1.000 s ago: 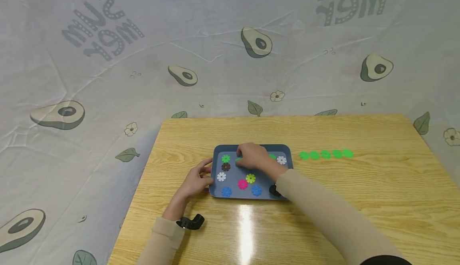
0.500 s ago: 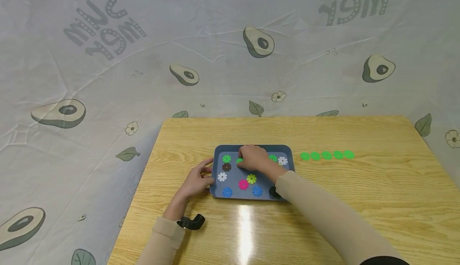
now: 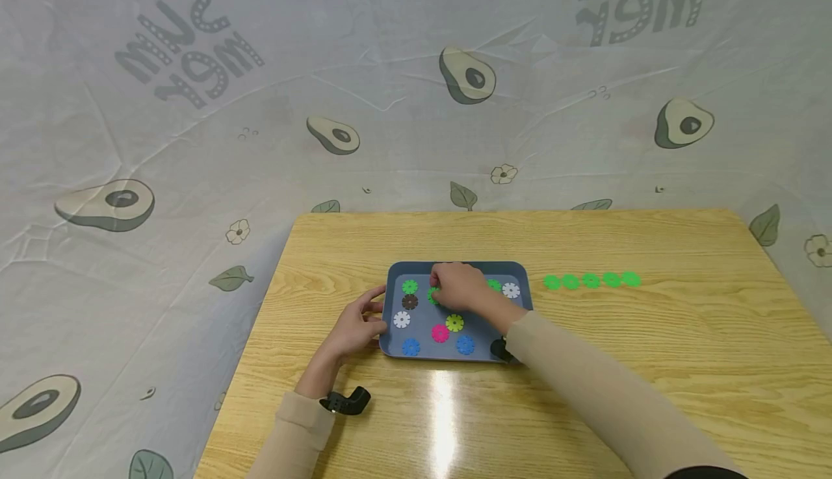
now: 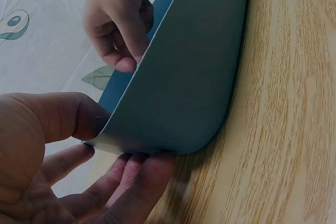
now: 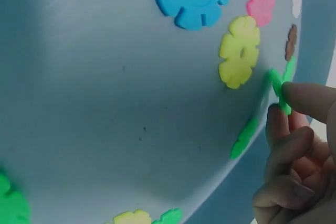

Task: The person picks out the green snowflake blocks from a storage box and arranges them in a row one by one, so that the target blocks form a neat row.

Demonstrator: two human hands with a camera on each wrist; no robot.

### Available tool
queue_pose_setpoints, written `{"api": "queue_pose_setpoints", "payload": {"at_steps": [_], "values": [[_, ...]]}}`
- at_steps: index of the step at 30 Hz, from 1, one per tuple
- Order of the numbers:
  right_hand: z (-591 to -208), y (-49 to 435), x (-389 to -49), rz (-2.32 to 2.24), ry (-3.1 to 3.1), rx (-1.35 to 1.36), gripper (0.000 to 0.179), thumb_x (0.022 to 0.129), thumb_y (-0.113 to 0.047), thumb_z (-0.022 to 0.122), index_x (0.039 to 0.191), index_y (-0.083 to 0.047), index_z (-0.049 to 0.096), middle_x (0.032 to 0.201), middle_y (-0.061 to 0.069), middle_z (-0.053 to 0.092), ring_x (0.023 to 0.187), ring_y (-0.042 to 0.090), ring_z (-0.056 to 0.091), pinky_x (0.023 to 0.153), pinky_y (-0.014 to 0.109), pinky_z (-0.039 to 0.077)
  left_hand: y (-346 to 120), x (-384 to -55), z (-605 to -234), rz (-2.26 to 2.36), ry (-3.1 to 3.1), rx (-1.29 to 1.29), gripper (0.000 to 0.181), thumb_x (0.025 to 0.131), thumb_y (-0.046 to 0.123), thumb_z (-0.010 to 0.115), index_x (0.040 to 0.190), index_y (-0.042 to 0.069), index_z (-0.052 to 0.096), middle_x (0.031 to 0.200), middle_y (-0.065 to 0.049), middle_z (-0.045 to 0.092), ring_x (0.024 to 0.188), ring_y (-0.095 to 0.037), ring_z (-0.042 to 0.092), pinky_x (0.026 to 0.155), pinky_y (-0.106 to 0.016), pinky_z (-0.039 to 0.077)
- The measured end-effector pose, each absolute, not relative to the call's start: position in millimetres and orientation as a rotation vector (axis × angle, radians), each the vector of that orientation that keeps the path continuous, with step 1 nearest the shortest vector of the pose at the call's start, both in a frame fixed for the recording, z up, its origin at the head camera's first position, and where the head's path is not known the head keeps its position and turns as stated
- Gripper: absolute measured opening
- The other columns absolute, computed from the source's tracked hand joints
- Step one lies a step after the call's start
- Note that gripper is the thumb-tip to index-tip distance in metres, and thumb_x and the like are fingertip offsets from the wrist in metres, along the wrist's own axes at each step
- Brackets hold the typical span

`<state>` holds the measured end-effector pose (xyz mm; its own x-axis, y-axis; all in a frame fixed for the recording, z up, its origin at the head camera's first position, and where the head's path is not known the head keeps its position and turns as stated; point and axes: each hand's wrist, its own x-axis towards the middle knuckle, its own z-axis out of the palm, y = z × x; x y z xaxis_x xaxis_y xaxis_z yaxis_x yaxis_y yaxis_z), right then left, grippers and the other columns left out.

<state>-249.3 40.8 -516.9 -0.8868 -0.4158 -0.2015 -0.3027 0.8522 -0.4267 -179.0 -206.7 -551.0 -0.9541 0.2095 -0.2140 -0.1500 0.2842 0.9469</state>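
A blue-grey tray (image 3: 437, 354) lies on the table with several flower-shaped notched plastic discs in it. At its left end my left hand (image 3: 351, 329) grips the wall, thumb (image 4: 86, 114) over the rim and fingers against the outside. Over the tray's far side is my right hand (image 3: 459, 285), its thumb and a finger pinching a green disc (image 5: 276, 81), which stands tilted. Near that hand lie a brown disc (image 5: 291, 42), a yellow disc (image 5: 239, 53) and another green disc (image 5: 244, 139). The right forearm covers part of the tray's right side.
A line of several green discs (image 3: 591, 281) lies on the wooden table (image 3: 650, 363) right of the tray. Pink (image 3: 440, 333), blue (image 3: 465, 345) and white (image 3: 401, 319) discs are in the tray. Behind the table hangs a printed cloth (image 3: 390, 67).
The green disc at my right fingertips shows more of its face and has tipped up. My right hand has shifted only slightly; my left hand stays on the tray.
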Motion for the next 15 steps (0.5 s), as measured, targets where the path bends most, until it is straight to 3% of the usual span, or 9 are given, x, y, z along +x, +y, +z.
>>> {"api": "queue_pose_setpoints", "payload": {"at_steps": [9,15], "values": [[-504.2,60.9,-248.0,-0.773,2.672,-0.521,0.016,0.095,-0.019,0.071,0.107,-0.010,0.071,0.083,-0.004,0.064,0.073,0.015,0.059,0.073,0.037,0.052,-204.7,-177.9,-549.5,1.714,2.269,0.053,0.079,0.083,-0.010,0.065,0.157,0.007,0.045,0.124,-0.024,0.058,0.092,-0.029,0.067,0.072,-0.043,0.060],[-495.5,78.2,-249.3,-0.852,2.682,-0.525,0.015,0.096,-0.020,0.071,0.106,-0.008,0.071,0.083,-0.002,0.064,0.072,0.017,0.058,0.071,0.036,0.050,-204.9,-177.9,-549.4,1.711,2.275,0.046,0.079,0.084,-0.010,0.066,0.157,0.008,0.045,0.125,-0.024,0.057,0.093,-0.029,0.066,0.072,-0.044,0.061]]}}
